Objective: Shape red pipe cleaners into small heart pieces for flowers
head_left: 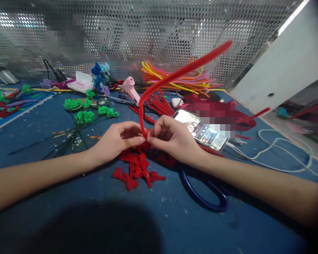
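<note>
Between my fingertips is a long red pipe cleaner [172,77], bent at its lower end; its free length rises and leans to the upper right. My left hand [116,141] pinches it from the left, and my right hand [175,139] pinches it from the right. The part right at the fingertips is partly hidden. Below both hands lies a small heap of red pipe-cleaner pieces [137,165], twisted into petal-like shapes. Blue-handled scissors [201,201] lie under my right forearm, their blades hidden.
A lit phone [204,130] with a white cable [281,141] lies beyond my right hand. Green flowers on dark stems [84,117] lie left. Behind are a pink glue gun [131,90], colourful pipe cleaners [175,79], dark red ribbon [214,106] and a perforated metal panel [137,31].
</note>
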`<control>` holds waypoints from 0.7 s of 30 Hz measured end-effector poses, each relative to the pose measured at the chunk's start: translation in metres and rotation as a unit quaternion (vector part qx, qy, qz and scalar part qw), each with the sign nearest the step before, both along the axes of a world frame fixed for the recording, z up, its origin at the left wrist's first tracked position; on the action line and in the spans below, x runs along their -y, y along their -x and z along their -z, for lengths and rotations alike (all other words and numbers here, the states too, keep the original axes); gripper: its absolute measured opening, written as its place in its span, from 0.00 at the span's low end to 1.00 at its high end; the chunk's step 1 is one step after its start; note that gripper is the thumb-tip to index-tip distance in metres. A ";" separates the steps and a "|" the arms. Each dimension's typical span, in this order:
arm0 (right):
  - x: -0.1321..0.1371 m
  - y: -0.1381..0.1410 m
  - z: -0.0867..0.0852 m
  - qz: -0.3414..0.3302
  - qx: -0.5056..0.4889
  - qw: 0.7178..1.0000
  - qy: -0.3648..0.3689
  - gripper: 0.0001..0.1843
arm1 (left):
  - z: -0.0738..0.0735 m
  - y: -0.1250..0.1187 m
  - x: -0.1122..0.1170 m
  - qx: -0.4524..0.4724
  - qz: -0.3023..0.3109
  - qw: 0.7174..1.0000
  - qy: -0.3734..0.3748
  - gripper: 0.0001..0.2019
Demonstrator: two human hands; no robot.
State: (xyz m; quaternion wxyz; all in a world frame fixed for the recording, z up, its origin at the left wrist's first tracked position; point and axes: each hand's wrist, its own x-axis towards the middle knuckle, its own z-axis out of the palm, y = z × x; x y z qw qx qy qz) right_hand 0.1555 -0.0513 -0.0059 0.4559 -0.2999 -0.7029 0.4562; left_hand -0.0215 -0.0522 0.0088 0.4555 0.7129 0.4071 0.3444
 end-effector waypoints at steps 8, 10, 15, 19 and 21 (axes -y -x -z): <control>-0.003 0.001 -0.004 -0.034 -0.029 0.995 0.087 0.13 | 0.004 0.001 0.001 0.038 0.010 0.999 -0.018 0.08; -0.003 0.000 -0.004 -0.058 -0.037 0.990 0.120 0.15 | 0.005 0.002 0.001 0.035 0.014 0.999 -0.019 0.07; -0.004 0.000 -0.003 -0.097 -0.073 0.974 0.192 0.18 | 0.003 0.003 0.002 0.041 -0.002 0.998 -0.051 0.06; -0.006 0.001 -0.004 -0.135 -0.121 0.938 0.295 0.18 | 0.003 0.003 0.004 0.062 -0.004 0.994 -0.085 0.05; -0.007 0.001 -0.006 -0.183 -0.123 0.905 0.363 0.14 | 0.003 0.004 0.005 0.088 0.011 0.991 -0.105 0.04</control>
